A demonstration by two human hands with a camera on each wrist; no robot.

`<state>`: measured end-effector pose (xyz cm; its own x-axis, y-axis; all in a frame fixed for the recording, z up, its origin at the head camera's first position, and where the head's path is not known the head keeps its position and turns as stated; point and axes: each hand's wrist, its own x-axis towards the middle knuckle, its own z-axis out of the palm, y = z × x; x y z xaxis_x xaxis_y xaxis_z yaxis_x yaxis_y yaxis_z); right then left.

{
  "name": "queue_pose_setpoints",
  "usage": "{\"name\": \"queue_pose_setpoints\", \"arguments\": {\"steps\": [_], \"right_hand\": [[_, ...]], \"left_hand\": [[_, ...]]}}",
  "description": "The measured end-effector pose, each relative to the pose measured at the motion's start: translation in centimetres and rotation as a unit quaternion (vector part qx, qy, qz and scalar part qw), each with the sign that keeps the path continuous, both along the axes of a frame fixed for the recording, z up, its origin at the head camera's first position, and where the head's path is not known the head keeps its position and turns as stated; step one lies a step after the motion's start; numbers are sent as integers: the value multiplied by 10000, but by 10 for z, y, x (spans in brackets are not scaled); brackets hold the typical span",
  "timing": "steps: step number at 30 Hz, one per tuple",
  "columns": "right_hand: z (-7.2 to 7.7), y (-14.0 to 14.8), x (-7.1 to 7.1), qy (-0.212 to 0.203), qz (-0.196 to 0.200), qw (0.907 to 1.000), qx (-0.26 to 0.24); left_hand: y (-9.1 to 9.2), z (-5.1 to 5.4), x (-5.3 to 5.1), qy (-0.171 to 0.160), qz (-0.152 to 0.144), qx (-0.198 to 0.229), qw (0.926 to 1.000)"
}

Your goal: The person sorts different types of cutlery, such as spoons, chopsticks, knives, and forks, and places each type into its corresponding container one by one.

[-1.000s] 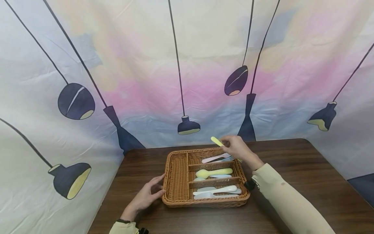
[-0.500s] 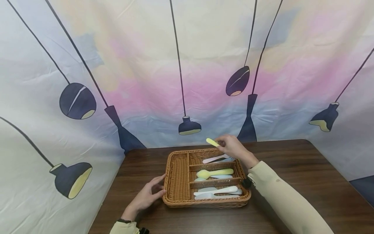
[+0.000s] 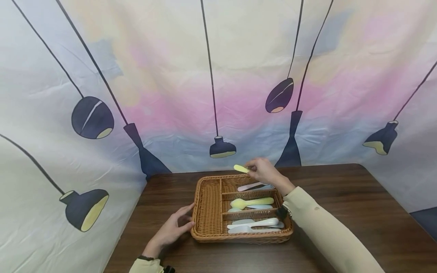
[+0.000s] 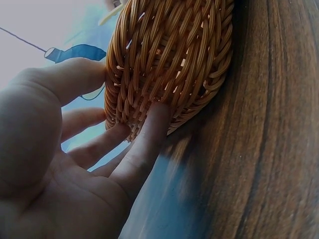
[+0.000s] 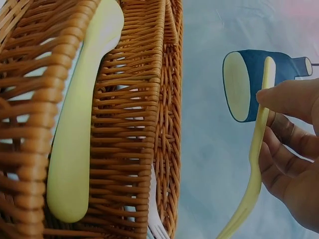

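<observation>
A brown wicker cutlery basket with a long left section and three right ones stands on the table. My left hand rests its spread fingertips against the basket's left end; in the left wrist view the fingers touch the woven wall. Above the back compartment, my right hand pinches a yellow fork by its handle, the tines end pointing down at the lower frame edge of the right wrist view. A yellow spoon lies in the middle compartment over pale blue cutlery.
Pale forks lie in the back compartment. White and pale pieces, among them a white-handled one, fill the front compartment. Behind the dark wooden table hangs a cloth printed with lamps.
My right hand has moved left over the back of the basket, carrying the yellow fork with it. The left hand stays at the basket's left end.
</observation>
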<state>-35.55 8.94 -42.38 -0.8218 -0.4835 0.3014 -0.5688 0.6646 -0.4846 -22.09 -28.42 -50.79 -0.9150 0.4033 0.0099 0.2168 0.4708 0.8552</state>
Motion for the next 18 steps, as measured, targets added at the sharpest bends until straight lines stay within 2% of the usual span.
{"name": "queue_pose_setpoints", "arguments": {"steps": [6,18], "right_hand": [[-1,-2,0,-156,-40,9997,209],[-5,6,0,-485,-92,9988,-30]], "left_hand": [[0,0,1,47,-38,-17,10000],[2,3,2,26,-38,-45,10000]]}}
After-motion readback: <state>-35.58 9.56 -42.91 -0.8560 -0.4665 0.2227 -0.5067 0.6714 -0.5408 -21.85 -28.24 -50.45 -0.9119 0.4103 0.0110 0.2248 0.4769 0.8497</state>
